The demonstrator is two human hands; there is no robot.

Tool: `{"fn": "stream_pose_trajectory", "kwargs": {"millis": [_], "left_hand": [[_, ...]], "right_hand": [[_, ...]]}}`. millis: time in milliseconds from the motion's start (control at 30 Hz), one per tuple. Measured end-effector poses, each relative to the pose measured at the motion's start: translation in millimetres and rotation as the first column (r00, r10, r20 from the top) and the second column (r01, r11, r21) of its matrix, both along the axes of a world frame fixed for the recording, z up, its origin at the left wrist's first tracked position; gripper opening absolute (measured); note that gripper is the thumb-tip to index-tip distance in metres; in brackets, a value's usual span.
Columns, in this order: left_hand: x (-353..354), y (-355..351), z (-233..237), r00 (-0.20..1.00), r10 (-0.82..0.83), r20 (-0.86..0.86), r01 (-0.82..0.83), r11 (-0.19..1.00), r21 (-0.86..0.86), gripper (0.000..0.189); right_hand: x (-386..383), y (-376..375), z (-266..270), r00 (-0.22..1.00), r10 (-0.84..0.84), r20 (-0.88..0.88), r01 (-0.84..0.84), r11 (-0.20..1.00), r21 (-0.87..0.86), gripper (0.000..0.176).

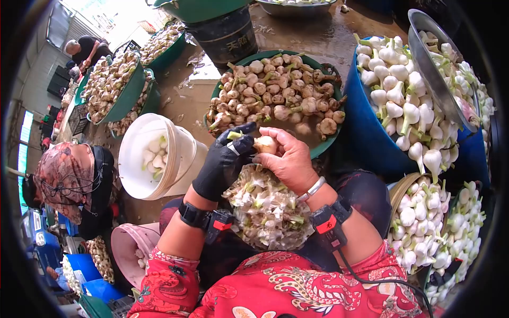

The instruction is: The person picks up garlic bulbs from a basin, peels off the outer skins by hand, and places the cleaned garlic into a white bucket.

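A garlic bulb (266, 144) is held between both hands in the middle of the head view. My left hand (225, 161), in a black glove, is closed around its stem end, with a bit of green stalk poking out above the fingers. My right hand (290, 161) is bare and pinches the round side of the bulb with thumb and fingers. Just beyond the hands stands a green basin (339, 114) of brownish unpeeled garlic (260, 87). Below them, a heap of loose garlic skins (270, 209) lies at my lap.
Left of my hands stands a white bucket (185, 169) with peeled garlic inside, a pink bucket (127, 249) below it. A blue tub (355, 100) of white bulbs and a metal basin (419, 21) are at right. One person (69, 180) sits at left; another (90, 50) bends farther back.
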State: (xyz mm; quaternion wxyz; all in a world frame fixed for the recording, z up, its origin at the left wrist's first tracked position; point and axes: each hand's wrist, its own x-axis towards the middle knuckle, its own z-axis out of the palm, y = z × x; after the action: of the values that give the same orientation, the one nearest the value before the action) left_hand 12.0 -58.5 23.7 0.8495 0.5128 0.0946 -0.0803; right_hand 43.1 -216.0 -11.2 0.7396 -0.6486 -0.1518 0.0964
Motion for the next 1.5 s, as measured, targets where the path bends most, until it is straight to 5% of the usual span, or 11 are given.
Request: {"fn": "stream_pose_trajectory", "kwargs": {"millis": [400,467,500,567,600,800,867,1033,1167,1300,1500], "left_hand": [[-1.7,10.0,-14.1,0.981,-0.067,0.18,-0.014,0.909,0.416,0.019],[-1.2,12.4,-0.2,0.815,-0.394,0.425,-0.223,0.463,0.858,0.018],[-1.4,9.2,0.8,0.815,-0.395,0.424,-0.22,0.465,0.858,0.018],[-2.4,-0.9,0.9,0.989,-0.03,0.142,-0.01,0.961,0.275,0.019],[-0.2,-3.0,3.1,0.999,0.026,-0.027,-0.023,0.993,0.113,0.021],[-0.6,9.4,-23.4,0.999,0.04,0.034,-0.051,0.898,0.438,0.019],[0.8,13.9,-32.2,0.988,0.004,0.154,-0.089,0.834,0.545,0.019],[-4.7,8.6,-28.3,0.92,-0.197,0.34,-0.065,0.778,0.626,0.029],[-11.0,21.5,-24.5,0.998,-0.017,0.058,0.013,0.998,0.067,0.036],[-17.0,20.9,-16.0,0.989,-0.069,-0.132,0.104,0.954,0.282,0.037],[-9.9,6.0,-15.8,0.996,0.063,0.061,-0.075,0.974,0.215,0.029]], "right_hand": [[2.9,1.6,-6.0,0.916,0.141,-0.377,-0.035,0.961,0.274,0.05],[1.4,3.1,-6.0,0.942,0.107,-0.319,-0.012,0.958,0.287,0.052],[0.7,3.3,-4.6,0.958,0.091,-0.271,-0.021,0.968,0.248,0.054],[-1.7,3.6,-4.0,0.972,0.073,-0.224,-0.026,0.978,0.208,0.055],[-2.7,4.1,-3.9,0.98,0.056,-0.189,-0.027,0.988,0.15,0.055],[0.4,0.4,-4.0,0.961,0.075,-0.265,-0.011,0.972,0.234,0.044],[11.0,-15.3,-1.6,0.689,0.553,-0.468,-0.304,0.807,0.507,0.036],[3.9,-20.9,1.0,0.271,0.792,-0.547,-0.395,0.61,0.687,0.035],[12.1,-25.6,0.2,0.487,0.644,-0.59,-0.239,0.748,0.619,0.036],[14.2,-24.0,-0.5,0.58,0.524,-0.624,-0.152,0.822,0.549,0.032],[8.3,-5.3,-7.6,0.642,0.323,-0.695,-0.081,0.93,0.357,0.023]]}}
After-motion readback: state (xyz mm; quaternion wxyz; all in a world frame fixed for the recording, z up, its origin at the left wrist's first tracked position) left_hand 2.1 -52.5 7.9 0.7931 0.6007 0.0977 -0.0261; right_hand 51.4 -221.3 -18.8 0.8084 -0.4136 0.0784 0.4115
